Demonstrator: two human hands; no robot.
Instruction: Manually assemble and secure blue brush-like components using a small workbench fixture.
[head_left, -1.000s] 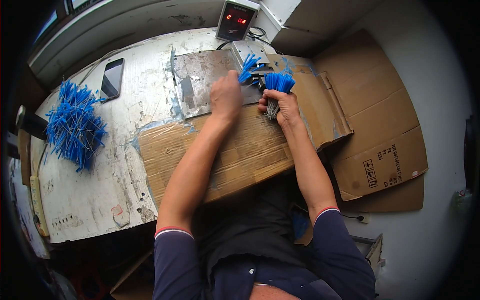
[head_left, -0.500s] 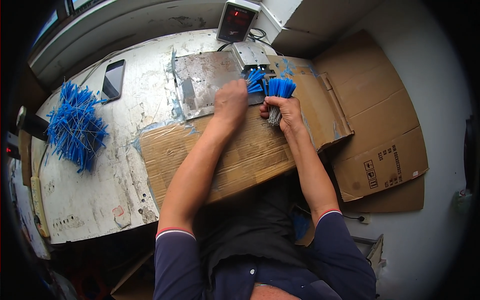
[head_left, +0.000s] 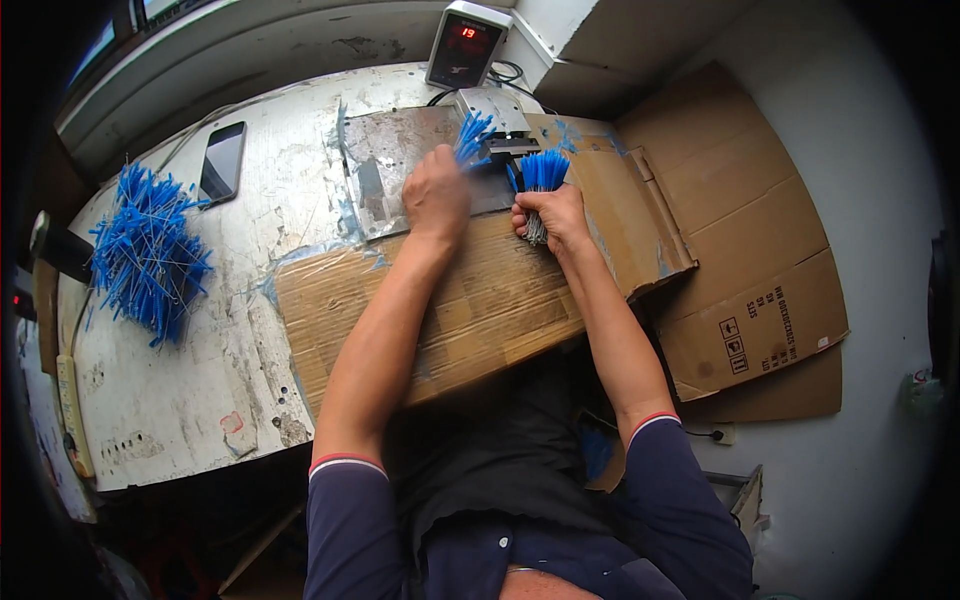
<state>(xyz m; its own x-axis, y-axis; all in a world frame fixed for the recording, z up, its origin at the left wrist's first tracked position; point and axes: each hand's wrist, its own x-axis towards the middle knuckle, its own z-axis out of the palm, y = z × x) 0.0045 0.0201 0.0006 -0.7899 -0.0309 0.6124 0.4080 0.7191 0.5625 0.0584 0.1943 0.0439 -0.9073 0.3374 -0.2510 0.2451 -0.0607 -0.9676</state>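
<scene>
Just above the middle of the frame, the left hand is closed on a small bunch of blue-tipped wires, blue ends poking up past the fingers; it's kinda blurry there, so I can't tell exactly how the fingertips sit. Slightly right of that, the right hand has a solid grip on a fatter bundle of blue-tipped wires, thumb across it, blue ends pointing to the top of the frame and the thin silvery ends sticking out below the fist. Both hands are pretty close together but not touching. Behind them, toward the top center, sits a small metal machine, with a scuffed metal plate to its left, and over that machine a display box with red lit digits. Forearms cross a taped cardboard sheet covering the near part of a beat-up white table. Over at the left of the frame there's a big messy heap of the same blue-tipped wires, with a dark-screened phone lying just up and right of it. Lower left has a yellowish power strip, and the right side is mostly a big opened-out cardboard box by the wall.
</scene>
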